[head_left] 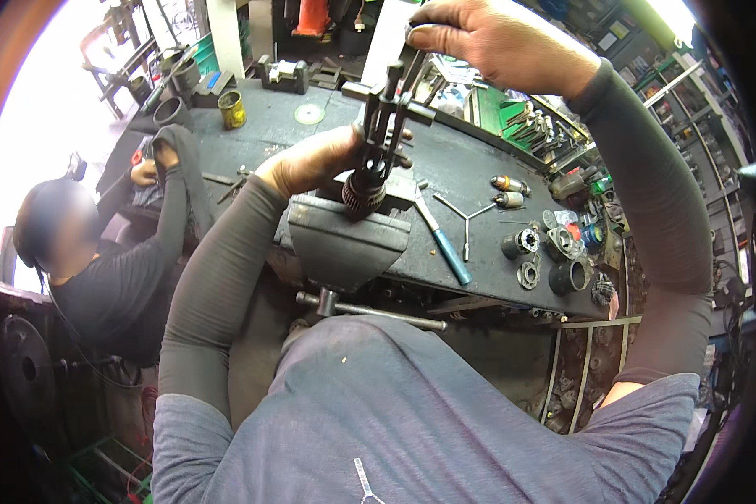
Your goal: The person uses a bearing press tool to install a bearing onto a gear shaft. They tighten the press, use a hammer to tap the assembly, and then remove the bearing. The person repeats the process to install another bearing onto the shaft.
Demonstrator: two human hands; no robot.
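Observation:
A dark metal gear puller [383, 126] stands upright over a toothed metal part [364, 193] at the bench vise [349, 239]. My left hand [321, 160] is closed around the puller's left side, its fingertips partly hidden behind the arms. Raised above and to the right, my right hand [462, 35] pinches the upper end of a slim metal rod [413, 71] that runs down toward the puller's top. Whether the rod joins the puller I cannot tell. Right of the vise lie a hammer with a blue handle [452, 254] and a Y-shaped wrench [466, 218].
The dark workbench [269, 126] carries several metal rings and housings [569, 277] at right and a yellow can [232, 109] at far left. The vise's handle bar [395, 316] sticks out near my waist. Another person [118, 269] works at the left with a dark cloth.

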